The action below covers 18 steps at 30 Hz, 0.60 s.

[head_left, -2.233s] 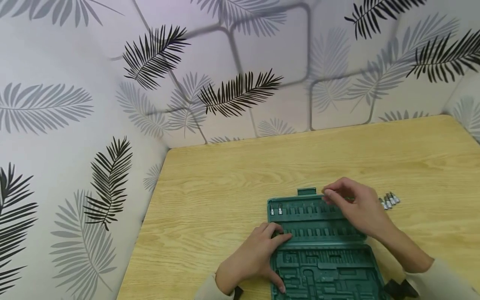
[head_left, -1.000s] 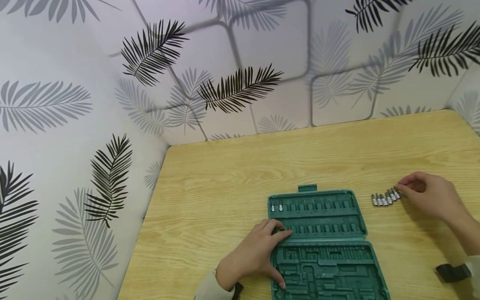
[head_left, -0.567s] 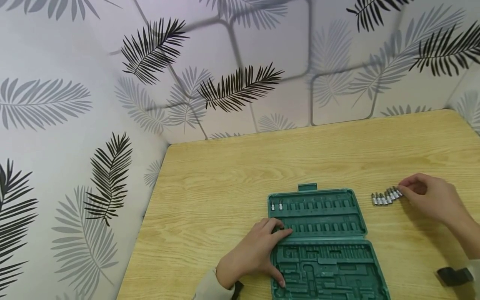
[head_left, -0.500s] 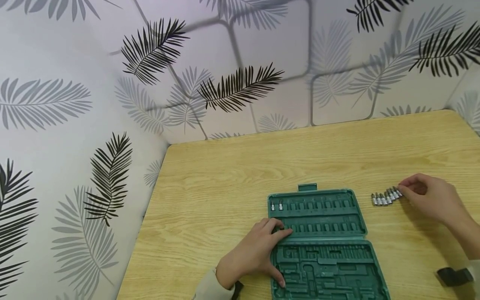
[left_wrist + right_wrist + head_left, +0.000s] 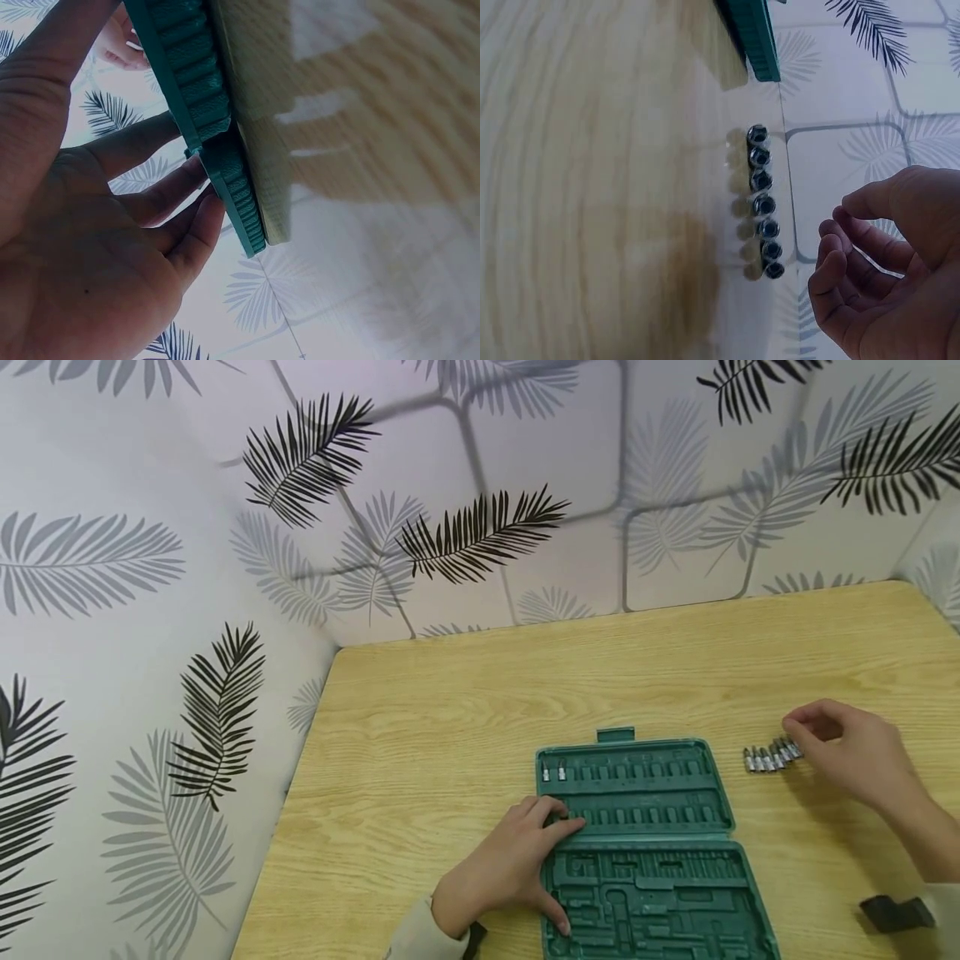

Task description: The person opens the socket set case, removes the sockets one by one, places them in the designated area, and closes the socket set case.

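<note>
The left hand point(image 5: 521, 860) is rested at 9 o'clock on the opened green case point(image 5: 656, 841): its fingers are relaxed, laid over and against the upper half's edge, and its thumb is set at the lower half's edge. The right hand point(image 5: 851, 747) is held just beside the row of seven silver bits point(image 5: 777, 755), at 3 o'clock from it; its fingers are loosely bent, thumb and forefinger tips are brought close together, and nothing is seen gripped. The row is laid on the wood-grain table point(image 5: 450, 727) at 2 o'clock from the case. Two bits point(image 5: 562, 772) are seated upright near 10 o'clock in the upper half. Any markings are too small to be read.
</note>
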Available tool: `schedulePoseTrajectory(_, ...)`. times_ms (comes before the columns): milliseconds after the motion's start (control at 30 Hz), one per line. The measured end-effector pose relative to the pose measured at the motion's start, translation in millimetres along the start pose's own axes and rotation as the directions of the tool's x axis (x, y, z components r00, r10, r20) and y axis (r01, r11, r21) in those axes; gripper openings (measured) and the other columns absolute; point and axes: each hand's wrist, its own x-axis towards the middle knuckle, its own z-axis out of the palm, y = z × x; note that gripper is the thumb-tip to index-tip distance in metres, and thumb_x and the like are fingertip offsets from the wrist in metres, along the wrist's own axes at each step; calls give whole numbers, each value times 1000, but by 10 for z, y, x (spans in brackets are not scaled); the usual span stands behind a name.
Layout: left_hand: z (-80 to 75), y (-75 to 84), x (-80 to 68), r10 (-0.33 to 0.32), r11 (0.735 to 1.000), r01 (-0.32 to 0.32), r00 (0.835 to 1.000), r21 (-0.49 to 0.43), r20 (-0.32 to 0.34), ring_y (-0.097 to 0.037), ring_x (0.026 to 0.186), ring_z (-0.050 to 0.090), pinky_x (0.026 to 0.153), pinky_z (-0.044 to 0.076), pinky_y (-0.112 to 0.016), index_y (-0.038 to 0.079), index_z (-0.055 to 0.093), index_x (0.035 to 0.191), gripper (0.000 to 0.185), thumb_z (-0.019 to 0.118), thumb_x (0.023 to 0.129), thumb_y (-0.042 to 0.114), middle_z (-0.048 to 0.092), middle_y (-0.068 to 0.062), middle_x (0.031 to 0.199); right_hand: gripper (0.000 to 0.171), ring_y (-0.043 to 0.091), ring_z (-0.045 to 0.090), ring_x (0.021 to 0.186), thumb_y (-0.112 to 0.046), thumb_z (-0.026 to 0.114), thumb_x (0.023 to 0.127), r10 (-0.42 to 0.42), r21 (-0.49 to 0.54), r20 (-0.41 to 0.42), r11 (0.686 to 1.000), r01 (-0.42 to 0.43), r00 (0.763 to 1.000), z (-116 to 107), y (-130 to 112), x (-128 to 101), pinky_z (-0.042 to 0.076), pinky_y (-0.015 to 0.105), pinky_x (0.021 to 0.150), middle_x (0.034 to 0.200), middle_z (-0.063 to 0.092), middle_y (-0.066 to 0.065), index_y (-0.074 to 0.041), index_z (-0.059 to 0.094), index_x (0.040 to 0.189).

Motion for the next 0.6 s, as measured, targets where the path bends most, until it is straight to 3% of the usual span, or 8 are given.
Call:
schedulePoseTrajectory(133, 11, -7, 2, 1, 1000, -1, 1000, -7, 1, -19, 138, 52, 120, 47, -37, 20, 54, 163, 118, 101, 65, 65, 53, -3, 154, 20, -22, 45, 77, -19, 71, 106, -66, 44, -3, 997, 66, 998, 34, -155, 24, 42, 21, 59, 94, 77, 18, 0, 76, 110)
schedulePoseTrajectory(233, 19, -5, 4, -3, 1000, 3, 1000, -11, 4, -20, 139, 51, 121, 46, -38, 21, 53, 163, 118, 101, 65, 65, 52, -3, 154, 17, -23, 47, 78, -18, 72, 106, -113, 76, 2, 991, 113, 994, 63, -282, 36, 43, 23, 58, 93, 77, 15, -2, 77, 109)
schedulePoseTrajectory(433, 27, -1, 3, -5, 1000, 5, 1000, -15, 4, -20, 139, 51, 122, 46, -38, 21, 53, 163, 118, 101, 65, 65, 52, -3, 154, 12, -17, 52, 80, -18, 72, 106, -172, 114, 10, 979, 169, 985, 166, -587, 66, 45, 25, 59, 91, 76, 8, -7, 78, 106)
schedulePoseTrajectory(600, 17, -8, 7, -1, 1000, 1, 1000, -26, -2, -20, 139, 51, 122, 46, -39, 20, 55, 162, 117, 102, 65, 63, 53, -4, 154, 6, 0, 61, 79, -14, 74, 104, -257, 130, 42, 960, 249, 966, 371, -880, 105, 48, 25, 62, 87, 75, 2, -9, 78, 103)
